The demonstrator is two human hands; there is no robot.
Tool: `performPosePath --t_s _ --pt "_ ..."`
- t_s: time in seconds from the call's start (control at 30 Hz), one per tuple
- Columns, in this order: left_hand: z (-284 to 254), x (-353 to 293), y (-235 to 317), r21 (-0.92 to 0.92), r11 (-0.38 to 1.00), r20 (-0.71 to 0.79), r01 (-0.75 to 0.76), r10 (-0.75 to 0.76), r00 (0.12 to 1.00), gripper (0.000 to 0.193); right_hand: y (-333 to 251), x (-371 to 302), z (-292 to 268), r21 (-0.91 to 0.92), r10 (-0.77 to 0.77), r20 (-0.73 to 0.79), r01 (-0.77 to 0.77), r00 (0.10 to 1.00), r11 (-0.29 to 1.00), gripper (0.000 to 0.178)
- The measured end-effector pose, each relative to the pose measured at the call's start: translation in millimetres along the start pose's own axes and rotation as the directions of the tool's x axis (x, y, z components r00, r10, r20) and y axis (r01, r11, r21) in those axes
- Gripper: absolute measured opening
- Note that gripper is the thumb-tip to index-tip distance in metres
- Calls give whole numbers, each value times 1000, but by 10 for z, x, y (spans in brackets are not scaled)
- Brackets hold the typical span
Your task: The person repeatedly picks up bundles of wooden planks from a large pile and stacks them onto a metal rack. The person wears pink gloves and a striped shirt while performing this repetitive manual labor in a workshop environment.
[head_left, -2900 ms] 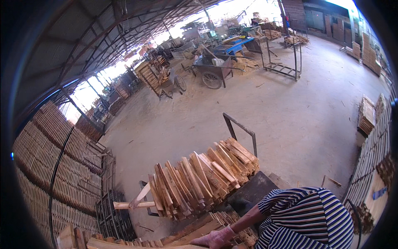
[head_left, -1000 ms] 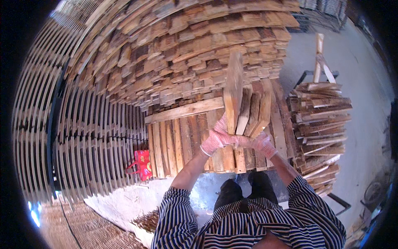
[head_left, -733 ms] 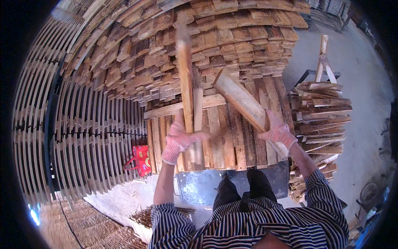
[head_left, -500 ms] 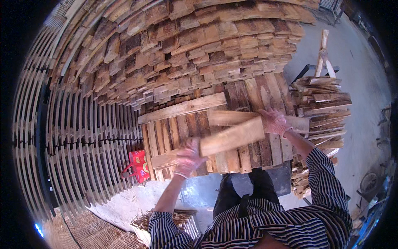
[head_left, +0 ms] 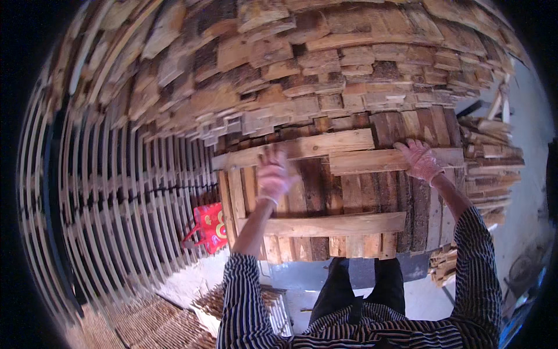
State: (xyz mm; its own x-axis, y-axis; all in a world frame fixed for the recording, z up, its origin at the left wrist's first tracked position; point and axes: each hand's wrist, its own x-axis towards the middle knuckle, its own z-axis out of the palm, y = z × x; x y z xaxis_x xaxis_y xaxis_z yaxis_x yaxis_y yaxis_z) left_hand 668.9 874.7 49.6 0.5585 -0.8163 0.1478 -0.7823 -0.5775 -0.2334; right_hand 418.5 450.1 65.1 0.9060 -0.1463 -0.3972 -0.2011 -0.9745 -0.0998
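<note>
My right hand (head_left: 419, 160), in a light pinkish glove, rests with fingers spread on a short pale board (head_left: 363, 162). That board lies crosswise at the far right of a layer of planks (head_left: 360, 192) set side by side. My left hand (head_left: 273, 174), gloved alike and slightly blurred, has its fingers apart over the layer. Its fingertips overlap a longer pale board (head_left: 325, 144) along the far edge; whether they touch it I cannot tell. A third board (head_left: 343, 224) lies crosswise near the front edge, with neither hand on it.
A high stack of rough boards (head_left: 325, 75) rises just beyond the layer. Slatted wood stacks (head_left: 128, 198) stand on the left, with a red bag (head_left: 209, 227) beside them. More loose boards (head_left: 491, 154) are piled to the right.
The board that was moving between my hands now lies crosswise near the front, released. The short board on the right lies along the far side. My left hand has moved away from me.
</note>
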Motion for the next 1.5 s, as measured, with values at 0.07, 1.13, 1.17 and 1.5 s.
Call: performPosePath --t_s 0.07,1.13,1.17,1.5 --pt "241 307 -358 262 959 195 -111 60 979 94 17 -4 30 -14 42 8 -42 999 999 82" --pt "-307 -680 472 -92 993 329 -71 98 939 87 -991 -462 -11 205 -12 -161 45 987 978 76" --pt "-465 -941 665 -663 720 529 206 255 810 96 -1286 -688 99 215 -107 -57 117 993 969 88" --pt "-405 -1426 928 -417 908 506 43 193 841 73 -1871 -1101 705 145 -180 -90 192 979 971 85"
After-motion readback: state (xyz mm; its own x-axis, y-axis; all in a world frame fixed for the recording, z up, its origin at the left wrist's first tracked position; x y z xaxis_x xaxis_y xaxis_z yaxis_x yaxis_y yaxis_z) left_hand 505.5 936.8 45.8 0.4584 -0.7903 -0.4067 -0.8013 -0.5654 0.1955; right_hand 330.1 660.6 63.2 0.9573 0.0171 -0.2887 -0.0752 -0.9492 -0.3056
